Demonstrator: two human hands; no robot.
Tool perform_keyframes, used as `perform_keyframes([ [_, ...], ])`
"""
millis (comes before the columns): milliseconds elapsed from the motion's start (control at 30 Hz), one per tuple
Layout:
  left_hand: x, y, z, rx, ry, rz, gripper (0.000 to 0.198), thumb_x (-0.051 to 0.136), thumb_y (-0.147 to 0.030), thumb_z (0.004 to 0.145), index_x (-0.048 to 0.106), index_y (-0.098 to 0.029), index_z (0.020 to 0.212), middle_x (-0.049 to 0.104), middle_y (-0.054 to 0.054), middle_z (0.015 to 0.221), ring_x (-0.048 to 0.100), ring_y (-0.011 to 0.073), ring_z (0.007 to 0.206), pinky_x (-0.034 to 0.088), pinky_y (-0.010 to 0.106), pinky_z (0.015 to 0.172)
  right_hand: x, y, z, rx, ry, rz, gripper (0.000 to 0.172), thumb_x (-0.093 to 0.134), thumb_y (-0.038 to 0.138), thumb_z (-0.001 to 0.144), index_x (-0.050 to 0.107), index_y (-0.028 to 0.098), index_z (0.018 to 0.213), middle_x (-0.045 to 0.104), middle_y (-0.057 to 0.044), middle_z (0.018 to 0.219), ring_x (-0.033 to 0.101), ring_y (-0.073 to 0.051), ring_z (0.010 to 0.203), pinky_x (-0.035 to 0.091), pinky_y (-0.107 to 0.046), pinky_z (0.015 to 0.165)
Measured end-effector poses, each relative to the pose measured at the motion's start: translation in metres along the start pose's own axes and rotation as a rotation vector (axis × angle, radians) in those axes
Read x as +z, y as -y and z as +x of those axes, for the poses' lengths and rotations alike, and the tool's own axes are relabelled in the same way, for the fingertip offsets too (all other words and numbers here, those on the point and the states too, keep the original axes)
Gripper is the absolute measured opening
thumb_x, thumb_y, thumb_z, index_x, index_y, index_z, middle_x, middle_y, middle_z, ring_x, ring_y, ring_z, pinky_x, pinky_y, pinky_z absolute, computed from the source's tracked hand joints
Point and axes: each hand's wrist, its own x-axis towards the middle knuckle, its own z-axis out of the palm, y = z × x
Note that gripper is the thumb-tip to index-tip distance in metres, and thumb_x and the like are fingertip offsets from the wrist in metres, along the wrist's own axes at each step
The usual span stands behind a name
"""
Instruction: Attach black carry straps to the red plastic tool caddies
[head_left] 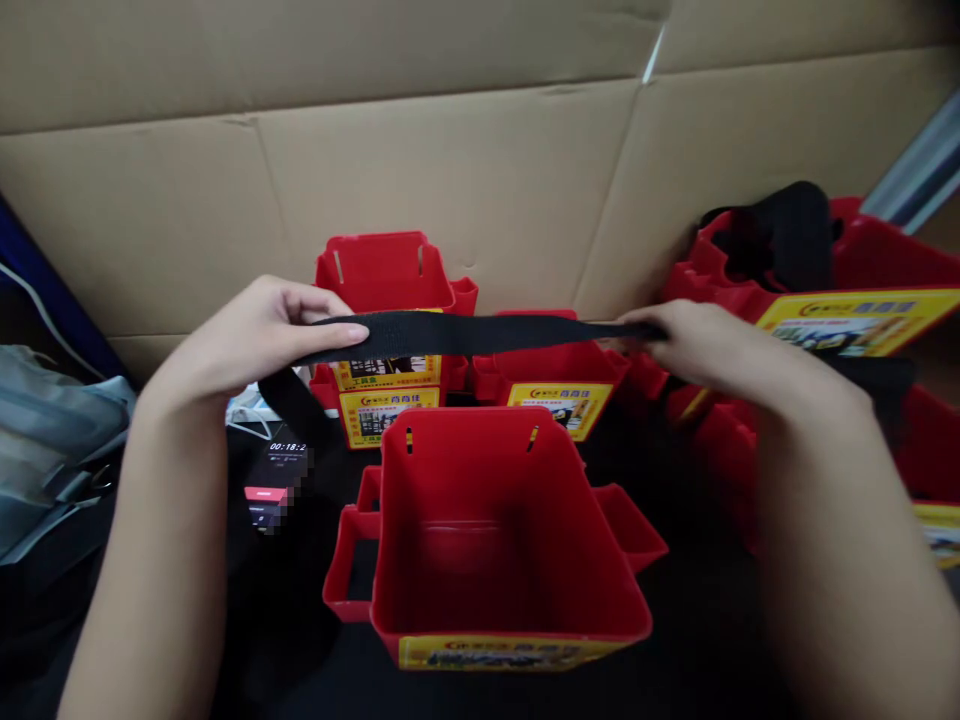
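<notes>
A black webbing strap [472, 335] is stretched roughly level between my two hands, above a red plastic tool box [480, 500]. My left hand [277, 330] pinches the strap with the thumb on top, and a loose tail of it hangs below. At the other side my right hand [686, 340] is closed on the strap, its fingertips partly hidden. The box stands open side up, with two slots in its back wall, small side holders and a yellow label on its front. No part of the strap passes through the slots.
Behind stand more red boxes [375, 270], some stacked, and another [562, 360]. To the right, stacked boxes [892, 250] hold black straps. A phone [277, 480] lies on the black surface, left. Clear plastic bags [60, 450] lie far left. A cardboard wall [450, 190] closes the back.
</notes>
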Motion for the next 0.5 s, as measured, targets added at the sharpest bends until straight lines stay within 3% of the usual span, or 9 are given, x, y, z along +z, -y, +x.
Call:
perform_keyframes([
  [67, 0.017, -0.004, 0.005, 0.128, -0.023, 0.068, 0.022, 0.064, -0.039, 0.072, 0.066, -0.018, 0.076, 0.066, 0.002, 0.071, 0.056, 0.0143, 0.061, 0.042, 0.024, 0.053, -0.001, 0.012, -0.010, -0.220, 0.170, 0.093, 0.045, 0.059, 0.028, 0.074, 0.056, 0.023, 0.119, 0.062, -0.008, 0.111, 0.061, -0.023, 0.093, 0.051, -0.033, 0.074],
  [133, 0.043, -0.012, 0.010, 0.284, 0.011, 0.135, 0.019, 0.063, -0.035, 0.074, 0.066, -0.016, 0.076, 0.067, 0.002, 0.075, 0.058, 0.0146, 0.069, 0.043, 0.025, 0.062, 0.002, 0.037, -0.020, -0.411, 0.229, 0.169, 0.064, 0.064, 0.037, 0.072, 0.042, 0.031, 0.131, 0.051, -0.002, 0.129, 0.056, -0.023, 0.107, 0.050, -0.031, 0.083],
  [200, 0.070, -0.021, 0.014, 0.411, 0.071, 0.190, 0.016, 0.059, -0.031, 0.077, 0.065, -0.016, 0.077, 0.067, 0.001, 0.076, 0.058, 0.0136, 0.071, 0.042, 0.025, 0.066, 0.009, 0.066, -0.027, -0.482, 0.117, 0.224, 0.062, 0.059, 0.041, 0.077, 0.036, 0.032, 0.134, 0.044, -0.001, 0.135, 0.050, -0.021, 0.116, 0.045, -0.032, 0.091],
  [267, 0.088, -0.027, 0.016, 0.483, 0.074, 0.217, 0.015, 0.057, -0.029, 0.080, 0.066, -0.018, 0.080, 0.068, 0.000, 0.079, 0.058, 0.0128, 0.071, 0.041, 0.026, 0.069, 0.018, 0.089, -0.027, -0.506, -0.049, 0.274, 0.052, 0.055, 0.038, 0.080, 0.044, 0.026, 0.130, 0.051, -0.003, 0.129, 0.051, -0.021, 0.114, 0.042, -0.034, 0.093],
  [367, 0.086, -0.026, 0.015, 0.461, 0.041, 0.224, 0.017, 0.057, -0.032, 0.080, 0.066, -0.018, 0.082, 0.067, 0.000, 0.079, 0.058, 0.0128, 0.070, 0.040, 0.025, 0.067, 0.028, 0.093, -0.017, -0.481, -0.010, 0.284, 0.030, 0.050, 0.037, 0.084, 0.065, 0.019, 0.103, 0.068, -0.002, 0.092, 0.062, -0.017, 0.080, 0.048, -0.029, 0.072],
  [433, 0.070, -0.019, 0.015, 0.379, 0.087, 0.244, 0.022, 0.057, -0.036, 0.078, 0.065, -0.016, 0.078, 0.065, 0.000, 0.073, 0.056, 0.0126, 0.065, 0.039, 0.024, 0.059, 0.028, 0.074, -0.008, -0.408, 0.053, 0.261, 0.031, 0.048, 0.040, 0.084, 0.069, 0.018, 0.089, 0.068, -0.001, 0.071, 0.059, -0.014, 0.059, 0.045, -0.027, 0.056],
  [500, 0.052, -0.010, 0.016, 0.294, 0.130, 0.256, 0.025, 0.058, -0.039, 0.077, 0.065, -0.015, 0.076, 0.064, 0.001, 0.070, 0.054, 0.0125, 0.062, 0.038, 0.023, 0.055, 0.024, 0.049, 0.000, -0.339, 0.018, 0.281, 0.030, 0.052, 0.043, 0.081, 0.071, 0.019, 0.084, 0.067, -0.001, 0.065, 0.057, -0.014, 0.054, 0.043, -0.027, 0.052],
])
